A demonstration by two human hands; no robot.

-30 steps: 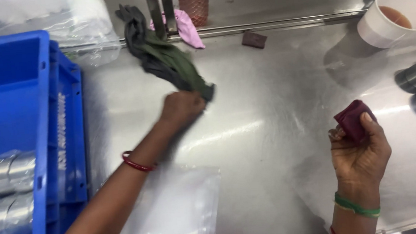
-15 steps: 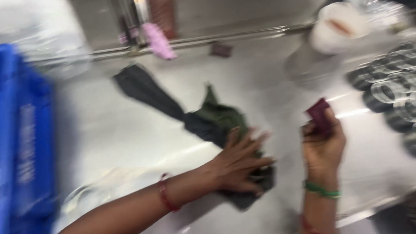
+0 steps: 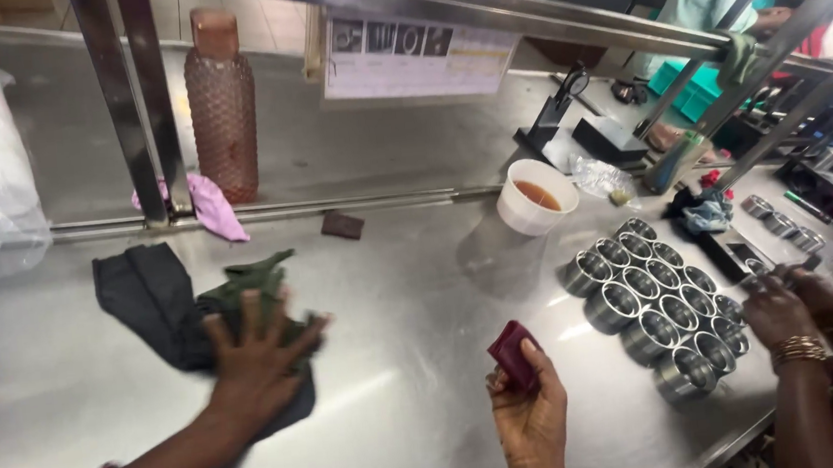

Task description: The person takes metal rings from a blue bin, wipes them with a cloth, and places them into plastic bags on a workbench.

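**Dark cloth pressed flat, one maroon piece gripped**

The left hand (image 3: 256, 353) is laid palm down with its fingers (image 3: 254, 313) spread open on a dark green cloth (image 3: 258, 278), which is spread on the steel desk (image 3: 412, 295) over a second, black cloth (image 3: 140, 293). One small maroon piece (image 3: 512, 354) is gripped upright by the right hand (image 3: 531, 415), fingers closed around it, near the front edge. About fifteen metal rings (image 3: 654, 309) are grouped in rows to the right, where a co-worker's hands (image 3: 790, 307) are seen touching them. One white cup (image 3: 536, 196), one pink bottle (image 3: 221, 105), one pink rag (image 3: 208, 204) and one small brown block (image 3: 342, 224) are seen towards the back.
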